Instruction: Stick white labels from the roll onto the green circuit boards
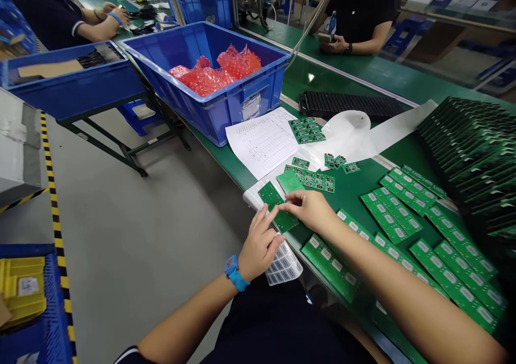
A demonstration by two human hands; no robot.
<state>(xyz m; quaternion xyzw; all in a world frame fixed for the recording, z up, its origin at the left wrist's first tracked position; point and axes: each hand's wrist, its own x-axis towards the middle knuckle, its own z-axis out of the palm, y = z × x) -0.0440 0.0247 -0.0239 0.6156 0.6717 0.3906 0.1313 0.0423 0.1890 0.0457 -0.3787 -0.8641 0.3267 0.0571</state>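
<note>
A green circuit board strip point(271, 193) lies at the table's near edge, partly covered by my hands. My left hand point(261, 243), with a blue watch point(233, 267) on its wrist, reaches over it with fingers stretched out, the index fingertip at the board. Under that hand a sheet of printed labels point(284, 265) hangs past the edge. My right hand point(312, 209) pinches thumb and index finger together just over the board; whatever is between them is too small to make out. Another green board point(290, 182) lies beside the right fingertips.
Labelled board strips point(397, 211) cover the table to the right, near a rack of boards point(471, 159). Small boards point(310, 178), a paper form point(262, 141) and a blue bin point(209, 103) with red bubble wrap point(217, 73) stand beyond. Two people sit farther off.
</note>
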